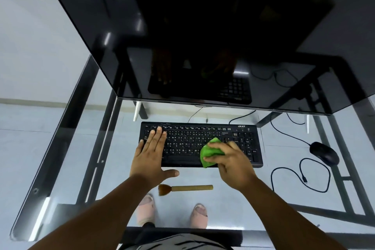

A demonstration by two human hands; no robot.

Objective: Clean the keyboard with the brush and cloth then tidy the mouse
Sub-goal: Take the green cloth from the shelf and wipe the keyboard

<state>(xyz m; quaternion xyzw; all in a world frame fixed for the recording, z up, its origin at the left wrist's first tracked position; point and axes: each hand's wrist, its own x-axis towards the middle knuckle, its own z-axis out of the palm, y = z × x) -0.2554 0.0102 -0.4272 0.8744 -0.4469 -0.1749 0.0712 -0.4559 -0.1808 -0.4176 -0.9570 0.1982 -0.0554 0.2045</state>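
Note:
A black keyboard lies on the glass desk below the monitor. My left hand rests flat on the keyboard's left end, fingers spread and thumb off the front edge. My right hand grips a bunched green cloth pressed on the keys right of the middle. A small brush with a tan handle and brown bristles lies on the glass just in front of the keyboard. The black mouse sits to the right, its cable looping on the glass.
A large dark monitor overhangs the back of the desk. The mouse cable coils in front of the mouse, and other cables run behind the keyboard. The desk's black frame and my feet show through the glass.

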